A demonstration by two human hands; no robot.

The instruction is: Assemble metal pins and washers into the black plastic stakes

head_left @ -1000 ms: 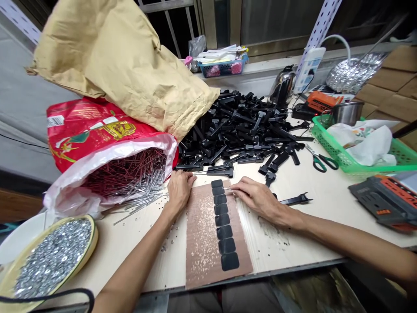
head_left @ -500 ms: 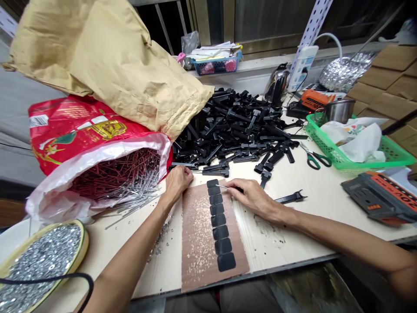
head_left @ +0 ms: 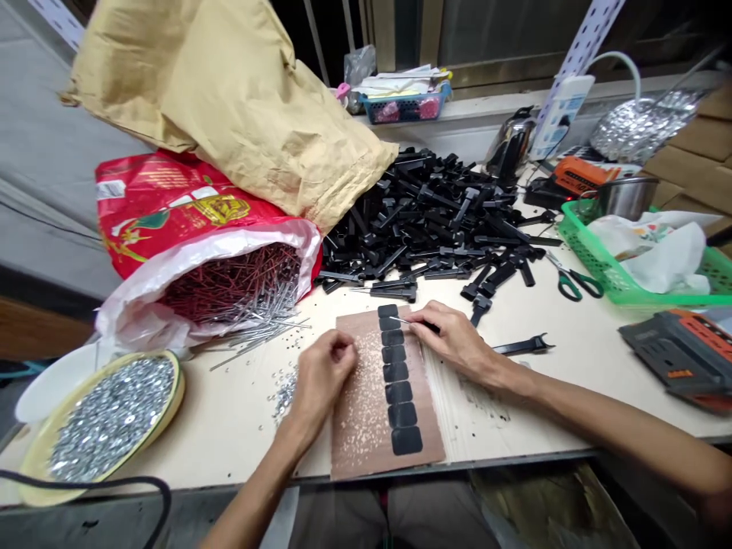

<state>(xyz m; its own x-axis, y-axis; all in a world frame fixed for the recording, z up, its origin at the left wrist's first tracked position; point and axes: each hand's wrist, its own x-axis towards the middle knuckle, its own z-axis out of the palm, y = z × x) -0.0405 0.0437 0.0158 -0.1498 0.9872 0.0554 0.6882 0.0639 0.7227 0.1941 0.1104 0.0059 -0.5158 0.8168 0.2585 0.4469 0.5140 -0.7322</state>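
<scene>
Pale wood-toned tabletop [head_left: 240, 415] spreads underneath, bearing a broad jumbled heap of long black plastic parts [head_left: 438, 221] at one o'clock from the flat brown rectangular sheet [head_left: 361, 431], which lies near the front edge. The sheet looks light and fairly stiff, best steadied by a bare margin. Down it, from twelve to six o'clock, runs a column of flat black rounded squares [head_left: 399, 393], probably thin, bendable and easiest to take at a corner. The left hand [head_left: 321, 374] is at nine o'clock, fingers curled inward; whether they pinch anything I cannot tell. The right hand [head_left: 457, 339], at two o'clock, pinches a slim, metal-tipped, dark-handled tool [head_left: 401, 321], likely light and rigid, best gripped by its handle.
</scene>
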